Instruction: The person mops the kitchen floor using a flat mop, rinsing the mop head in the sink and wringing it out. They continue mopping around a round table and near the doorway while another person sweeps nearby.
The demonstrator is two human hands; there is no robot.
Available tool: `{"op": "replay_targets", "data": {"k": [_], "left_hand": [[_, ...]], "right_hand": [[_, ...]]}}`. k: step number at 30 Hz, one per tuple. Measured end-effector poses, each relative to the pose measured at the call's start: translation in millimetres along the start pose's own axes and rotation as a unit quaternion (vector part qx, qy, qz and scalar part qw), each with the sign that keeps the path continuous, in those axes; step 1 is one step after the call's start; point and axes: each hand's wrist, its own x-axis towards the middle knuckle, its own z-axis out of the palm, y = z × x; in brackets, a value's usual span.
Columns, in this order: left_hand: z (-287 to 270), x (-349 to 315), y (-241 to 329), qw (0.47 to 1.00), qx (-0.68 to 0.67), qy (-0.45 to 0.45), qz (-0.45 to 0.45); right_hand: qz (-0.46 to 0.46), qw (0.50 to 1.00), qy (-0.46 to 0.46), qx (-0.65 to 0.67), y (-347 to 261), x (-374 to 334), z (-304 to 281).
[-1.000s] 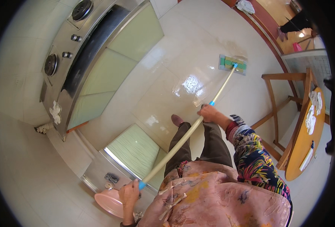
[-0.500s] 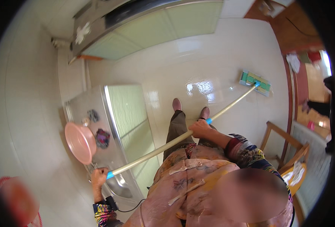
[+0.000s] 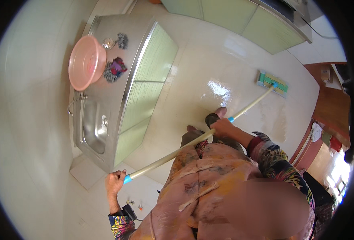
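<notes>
A flat mop (image 3: 173,155) with a long cream pole and blue joints slants across my body. Near the top end of the pole, my left hand (image 3: 115,181) is closed beside the blue end piece. Lower down, my right hand (image 3: 222,128) wraps round the pole in front of my thighs. The green and yellow mop head (image 3: 272,83) lies flat on the pale, shiny floor (image 3: 193,76), ahead and to my right. A damp-looking streak shows on the floor just nearer than the head.
At the left stands a steel counter (image 3: 135,48) with a sink (image 3: 95,128), a pink basin (image 3: 87,64) and dark, crumpled cloths (image 3: 115,69). Pale green cabinets (image 3: 221,20) line the far side. Brown wooden furniture (image 3: 333,108) and a doorway are on the right.
My view and body have turned to the right, so the sink counter shows more fully and the wooden chair has left view. One foot has stepped forward. Both hands keep hold of the mop.
</notes>
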Motion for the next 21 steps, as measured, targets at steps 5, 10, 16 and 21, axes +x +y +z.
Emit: {"op": "replay_targets", "data": {"k": [5,10,16,21], "left_hand": [[-27,-120,-13,0.996,0.05,0.058,-0.046],[-59,-257,14,0.983,0.147,0.112,-0.004],[-48,-376,113,0.987,0.14,0.054,-0.062],[-29,-471,183,0.987,0.137,0.014,-0.087]], "right_hand": [[-0.101,0.993,-0.017,0.054,-46,20,-17],[-0.264,0.961,0.055,0.053,-96,33,-20],[-0.296,0.955,-0.008,-0.02,-98,-17,-31],[-0.329,0.943,-0.035,-0.043,-46,-140,5]]}}
